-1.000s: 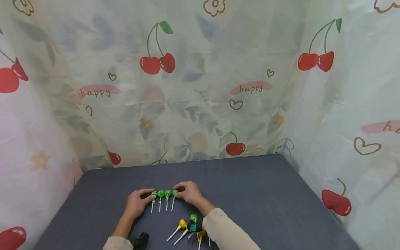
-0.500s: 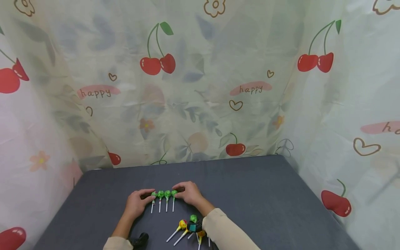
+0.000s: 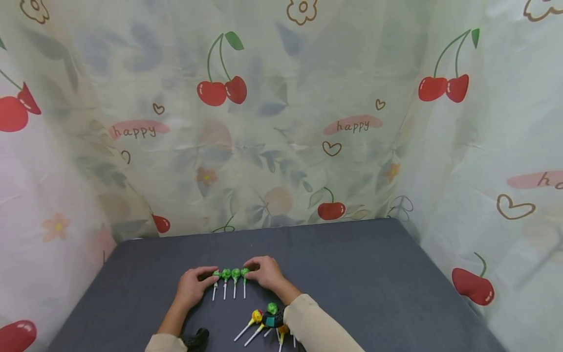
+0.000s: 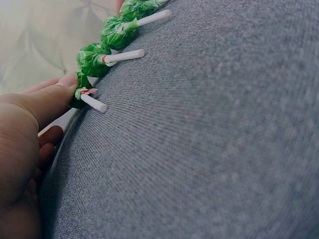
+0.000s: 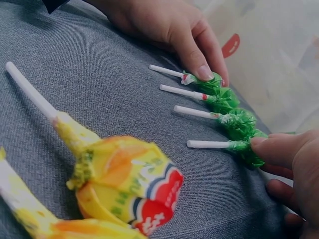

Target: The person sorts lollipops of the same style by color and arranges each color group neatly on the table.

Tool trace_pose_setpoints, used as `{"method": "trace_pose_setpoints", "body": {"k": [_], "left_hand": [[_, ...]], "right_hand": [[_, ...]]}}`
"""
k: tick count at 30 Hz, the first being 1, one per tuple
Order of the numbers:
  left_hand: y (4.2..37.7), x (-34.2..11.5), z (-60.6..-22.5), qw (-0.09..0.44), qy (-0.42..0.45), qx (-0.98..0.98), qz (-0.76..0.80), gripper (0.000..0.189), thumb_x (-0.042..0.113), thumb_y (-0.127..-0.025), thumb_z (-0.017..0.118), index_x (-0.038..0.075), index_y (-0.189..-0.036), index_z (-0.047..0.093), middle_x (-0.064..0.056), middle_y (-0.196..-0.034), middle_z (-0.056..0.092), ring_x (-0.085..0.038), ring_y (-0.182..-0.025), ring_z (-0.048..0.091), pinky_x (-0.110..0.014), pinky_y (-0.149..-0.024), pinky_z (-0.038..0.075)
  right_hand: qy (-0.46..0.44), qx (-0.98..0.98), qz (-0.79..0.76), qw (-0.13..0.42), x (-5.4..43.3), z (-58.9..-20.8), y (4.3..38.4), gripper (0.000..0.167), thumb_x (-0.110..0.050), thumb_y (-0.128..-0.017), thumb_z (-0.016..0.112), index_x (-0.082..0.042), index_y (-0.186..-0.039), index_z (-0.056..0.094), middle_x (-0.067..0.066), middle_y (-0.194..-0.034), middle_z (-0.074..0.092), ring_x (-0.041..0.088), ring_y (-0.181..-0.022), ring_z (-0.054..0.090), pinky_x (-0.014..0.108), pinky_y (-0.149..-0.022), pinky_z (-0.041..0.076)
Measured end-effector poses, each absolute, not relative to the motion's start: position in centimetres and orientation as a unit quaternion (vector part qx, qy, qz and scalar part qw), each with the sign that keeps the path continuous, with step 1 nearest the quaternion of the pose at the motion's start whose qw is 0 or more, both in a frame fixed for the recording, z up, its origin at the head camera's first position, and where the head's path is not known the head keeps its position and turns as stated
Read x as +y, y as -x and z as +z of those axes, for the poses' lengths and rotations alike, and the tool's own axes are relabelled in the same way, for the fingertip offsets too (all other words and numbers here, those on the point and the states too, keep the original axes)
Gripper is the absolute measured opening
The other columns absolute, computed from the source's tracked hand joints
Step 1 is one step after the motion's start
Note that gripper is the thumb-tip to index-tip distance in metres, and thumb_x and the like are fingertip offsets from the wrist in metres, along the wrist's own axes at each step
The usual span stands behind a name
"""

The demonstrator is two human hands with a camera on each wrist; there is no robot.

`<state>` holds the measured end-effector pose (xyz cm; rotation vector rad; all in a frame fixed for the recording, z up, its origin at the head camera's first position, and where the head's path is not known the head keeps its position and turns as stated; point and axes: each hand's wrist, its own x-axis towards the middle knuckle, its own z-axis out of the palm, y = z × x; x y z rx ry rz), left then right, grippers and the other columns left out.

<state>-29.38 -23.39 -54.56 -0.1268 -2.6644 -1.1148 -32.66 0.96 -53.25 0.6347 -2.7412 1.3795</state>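
Several green-wrapped lollipops (image 3: pixel 226 274) lie side by side on the dark grey cloth, heads away from me and white sticks towards me. At the row's left end my left hand (image 3: pixel 191 288) pinches the head of the outermost lollipop (image 4: pixel 82 92) between thumb and fingers. My right hand (image 3: pixel 266 272) does the same with the lollipop at the right end (image 5: pixel 255 152). The two middle heads sit close between them, untouched by either hand. In the right wrist view both hands frame the row, and the right fingertips are partly hidden behind the wrapper.
Nearer to me lies a loose group of yellow lollipops (image 3: pixel 257 316) with a green lollipop (image 3: pixel 272 308), partly hidden by the right wrist's black strap (image 3: pixel 273 319). A cherry-printed curtain (image 3: pixel 281 122) encloses the grey table (image 3: pixel 352 274) at the back and sides.
The right-end lollipop's stick has swung slightly to the right, from slanting to nearly parallel with the others. Both hands have stayed almost in place.
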Motion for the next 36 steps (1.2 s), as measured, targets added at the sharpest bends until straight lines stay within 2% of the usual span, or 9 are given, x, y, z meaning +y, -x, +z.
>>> {"method": "trace_pose_setpoints", "body": {"k": [10, 18, 26, 36], "left_hand": [[29.5, -23.5, -54.7, 0.125, 0.048, -0.914, -0.384, 0.029, 0.021, -0.083, 0.079, 0.011, -0.11, 0.076, -0.009, -0.107, 0.071, -0.034, -0.103, 0.061, -0.05, -0.093, 0.043], [29.5, -23.5, -54.7, 0.123, 0.048, -0.913, -0.387, 0.029, 0.021, -0.083, 0.079, 0.011, -0.11, 0.076, -0.009, -0.107, 0.071, -0.034, -0.103, 0.061, -0.05, -0.093, 0.044], [29.7, -23.6, -54.7, 0.119, 0.046, -0.914, -0.385, 0.029, 0.021, -0.083, 0.078, 0.012, -0.11, 0.076, -0.008, -0.107, 0.071, -0.033, -0.104, 0.061, -0.05, -0.093, 0.044], [29.7, -23.6, -54.9, 0.118, 0.043, -0.915, -0.383, 0.029, 0.02, -0.083, 0.078, 0.012, -0.111, 0.075, -0.009, -0.109, 0.071, -0.034, -0.106, 0.061, -0.051, -0.093, 0.044]], "right_hand": [[-0.198, -0.873, 0.446, 0.0, 1.0, -53.1, 32.5, 0.018, -0.017, -0.082, 0.079, -0.015, -0.1, 0.077, -0.006, -0.091, 0.069, 0.007, -0.079, 0.06, 0.027, -0.071, 0.05], [-0.209, -0.857, 0.472, -0.004, 1.8, -52.7, 32.5, 0.021, -0.013, -0.083, 0.078, -0.008, -0.103, 0.075, 0.001, -0.089, 0.067, 0.014, -0.08, 0.061, 0.028, -0.067, 0.049], [-0.212, -0.85, 0.482, -0.015, 3.5, -51.5, 32.5, 0.025, -0.014, -0.084, 0.077, -0.003, -0.106, 0.073, -0.003, -0.085, 0.065, 0.013, -0.077, 0.06, 0.027, -0.062, 0.048], [-0.224, -0.845, 0.483, -0.04, 6.2, -50.9, 31.4, 0.026, -0.017, -0.085, 0.076, -0.001, -0.106, 0.073, -0.003, -0.087, 0.064, 0.013, -0.078, 0.059, 0.028, -0.067, 0.048]]}}
